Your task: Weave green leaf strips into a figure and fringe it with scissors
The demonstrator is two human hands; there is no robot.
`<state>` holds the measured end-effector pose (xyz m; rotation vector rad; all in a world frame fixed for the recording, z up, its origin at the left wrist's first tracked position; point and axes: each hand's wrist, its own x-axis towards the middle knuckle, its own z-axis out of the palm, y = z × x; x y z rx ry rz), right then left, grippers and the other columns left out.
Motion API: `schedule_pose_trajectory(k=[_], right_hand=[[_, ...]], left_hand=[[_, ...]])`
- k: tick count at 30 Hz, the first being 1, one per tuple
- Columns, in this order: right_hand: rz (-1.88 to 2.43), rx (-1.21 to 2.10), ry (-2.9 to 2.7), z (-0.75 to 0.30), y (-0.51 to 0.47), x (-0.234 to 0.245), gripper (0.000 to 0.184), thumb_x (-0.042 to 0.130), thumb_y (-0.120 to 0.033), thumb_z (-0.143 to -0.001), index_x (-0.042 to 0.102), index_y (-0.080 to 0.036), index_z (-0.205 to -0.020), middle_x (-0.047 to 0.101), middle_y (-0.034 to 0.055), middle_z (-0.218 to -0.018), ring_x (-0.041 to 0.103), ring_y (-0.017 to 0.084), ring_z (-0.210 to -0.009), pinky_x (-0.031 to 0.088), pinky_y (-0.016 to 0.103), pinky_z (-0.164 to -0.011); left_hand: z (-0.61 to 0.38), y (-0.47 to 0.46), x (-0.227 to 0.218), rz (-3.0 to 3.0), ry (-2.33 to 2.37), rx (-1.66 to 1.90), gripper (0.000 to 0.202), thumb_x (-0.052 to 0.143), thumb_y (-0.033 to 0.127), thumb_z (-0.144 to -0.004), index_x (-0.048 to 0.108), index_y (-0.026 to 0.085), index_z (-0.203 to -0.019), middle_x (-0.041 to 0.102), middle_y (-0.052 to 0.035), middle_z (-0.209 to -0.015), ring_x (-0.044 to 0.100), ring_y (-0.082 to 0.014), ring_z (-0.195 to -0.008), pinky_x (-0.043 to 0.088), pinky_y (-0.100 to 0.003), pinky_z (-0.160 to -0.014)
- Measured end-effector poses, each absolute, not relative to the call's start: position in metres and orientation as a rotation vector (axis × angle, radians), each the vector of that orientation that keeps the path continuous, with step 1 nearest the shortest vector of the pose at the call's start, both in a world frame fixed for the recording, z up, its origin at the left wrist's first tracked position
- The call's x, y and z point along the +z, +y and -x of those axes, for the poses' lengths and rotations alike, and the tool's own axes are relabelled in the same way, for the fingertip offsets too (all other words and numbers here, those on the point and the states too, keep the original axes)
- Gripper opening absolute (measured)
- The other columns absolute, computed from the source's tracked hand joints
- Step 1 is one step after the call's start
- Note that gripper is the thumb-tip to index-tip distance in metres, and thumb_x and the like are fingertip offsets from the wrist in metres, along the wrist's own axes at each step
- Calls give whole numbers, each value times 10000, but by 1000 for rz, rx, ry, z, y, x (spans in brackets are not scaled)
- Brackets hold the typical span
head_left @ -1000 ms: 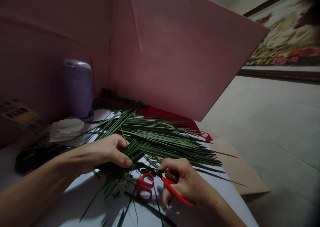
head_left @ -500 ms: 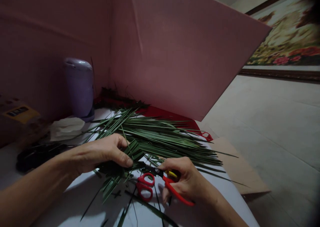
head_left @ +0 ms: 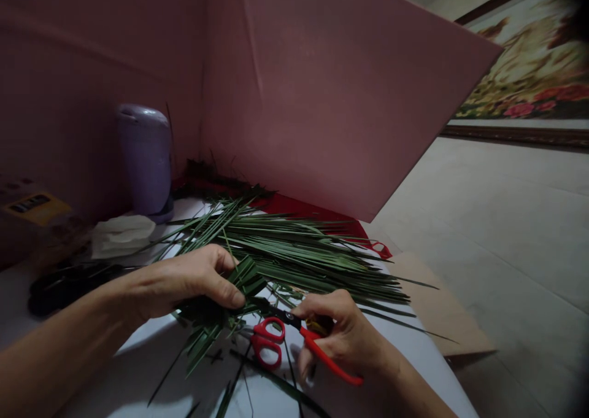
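My left hand is closed on a woven piece of green leaf strips, thumb pressing it from above over the white table. My right hand grips red-handled scissors, whose dark blades point left at the woven piece's edge. One red handle loop lies free on the table side. A small yellow thing shows under my right fingers. Behind both hands lies a big bundle of long green leaves, fanned toward the right.
A pink board stands along the back and left. A purple container, a crumpled white tissue and a dark object sit at left. Red cloth and brown cardboard lie at right, by the table edge.
My right hand and the scissors have shifted very slightly to the right and lower. My left hand keeps its hold on the woven piece.
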<state>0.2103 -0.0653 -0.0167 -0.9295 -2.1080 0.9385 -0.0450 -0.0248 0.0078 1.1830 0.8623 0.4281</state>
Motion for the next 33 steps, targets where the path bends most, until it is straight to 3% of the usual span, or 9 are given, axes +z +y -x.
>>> schedule_pose_trajectory(k=[6, 12, 18, 23, 33], right_hand=[[903, 928, -2083, -211, -65, -24, 291, 814, -281, -506, 624, -148, -683, 270, -91, -481, 200, 48, -447, 175, 202, -402], [960, 999, -2087, -210, -66, -22, 234, 743, -304, -609, 605, -147, -713, 325, -87, -459, 222, 45, -425, 186, 198, -391], [1026, 1147, -2057, -212, -66, -14, 389, 818, -288, -462, 549, -167, -716, 312, -106, -481, 257, 42, -438, 192, 183, -385], [1144, 1261, -2090, -214, -66, -3, 428, 810, -264, -464, 480, -187, -726, 336, -113, -492, 283, 58, -487, 229, 175, -408], [1163, 1221, -2049, -217, -64, -4, 430, 818, -225, -449, 472, -194, -702, 292, -121, -480, 237, 57, -484, 182, 183, -402]], left_hand=[[45, -26, 10, -1184, 857, 432, 152, 743, 226, -552, 677, 126, -646, 619, -25, -554, 566, -123, -450, 455, -216, -412], [47, -27, 10, -1155, 850, 451, 140, 742, 214, -546, 671, 131, -633, 627, -19, -553, 565, -117, -439, 433, -203, -392], [46, -26, 14, -1154, 846, 482, 142, 745, 212, -551, 675, 127, -642, 639, -21, -545, 546, -105, -414, 399, -193, -370], [47, -27, 15, -1159, 841, 517, 114, 710, 213, -615, 681, 121, -675, 650, -32, -583, 550, -98, -441, 388, -187, -384], [46, -28, 17, -1135, 840, 534, 82, 710, 191, -604, 657, 130, -593, 640, -8, -528, 555, -88, -426, 411, -167, -407]])
